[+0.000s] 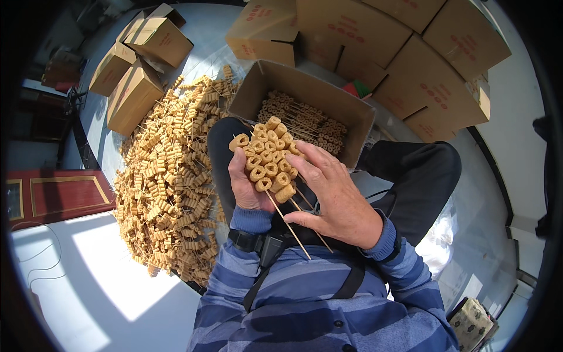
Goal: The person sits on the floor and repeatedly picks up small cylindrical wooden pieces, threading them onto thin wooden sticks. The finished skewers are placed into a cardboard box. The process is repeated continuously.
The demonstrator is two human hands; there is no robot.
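Note:
A bundle of skewers threaded with hollow, ring-shaped tan food pieces is between my hands, above my lap. My left hand is closed around its left side, thumb upright along the pieces; its other fingers are mostly hidden underneath. My right hand presses its fingers against the bundle's right side, and its thumb reaches over the bare sticks that point toward me. Just beyond stands an open cardboard box, holding rows of similar skewers laid with their ring ends showing.
To my left rises a large heap of loose skewers. Several cardboard boxes stand behind it, and more boxes are stacked at the far right. My bent knees flank the work. A patterned cushion-like item lies at the lower right.

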